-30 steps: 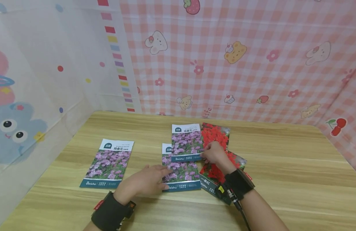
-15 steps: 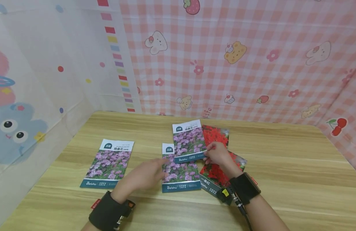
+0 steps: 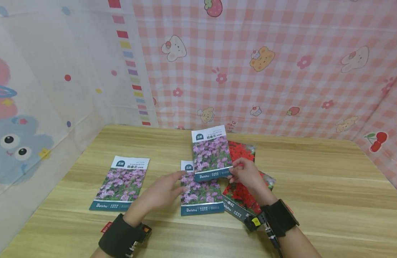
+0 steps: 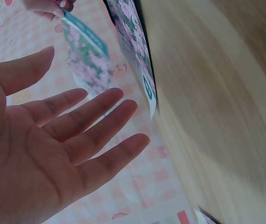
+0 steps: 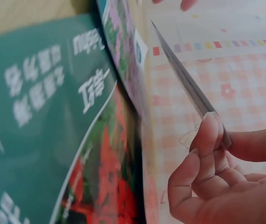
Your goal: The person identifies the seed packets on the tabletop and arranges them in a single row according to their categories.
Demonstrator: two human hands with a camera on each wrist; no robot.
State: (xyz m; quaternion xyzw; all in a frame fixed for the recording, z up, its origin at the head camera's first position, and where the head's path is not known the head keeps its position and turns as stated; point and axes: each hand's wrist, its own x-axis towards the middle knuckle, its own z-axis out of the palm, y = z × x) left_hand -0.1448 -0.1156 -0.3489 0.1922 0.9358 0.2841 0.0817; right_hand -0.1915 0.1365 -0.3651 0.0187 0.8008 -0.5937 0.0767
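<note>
My right hand [image 3: 250,175] pinches the lower right corner of a seed packet [image 3: 212,152] printed with pink-purple flowers. In the right wrist view the packet [image 5: 188,79] shows edge-on between thumb and fingers, raised off the table. My left hand [image 3: 159,191] has its fingers spread, and the left wrist view shows nothing in its palm [image 4: 35,158]. Just beyond those fingertips lies a second purple-flower packet [image 3: 201,202], partly covered by the raised one. Two red-flower packets lie at the right; the nearer one [image 3: 238,197] is partly behind my right hand, the farther one [image 3: 245,150] behind the raised packet.
Another purple-flower packet [image 3: 119,184] lies apart on the left of the wooden table [image 3: 314,186]. A pink checked cloth [image 3: 282,89] hangs behind the table, and a white printed cloth [image 3: 47,89] hangs at the left. Both wrists wear black bands [image 3: 122,236].
My right hand has lifted the purple-flower packet and tilted it, its top edge rising toward the back. My left hand has drawn back slightly from the packet lying below.
</note>
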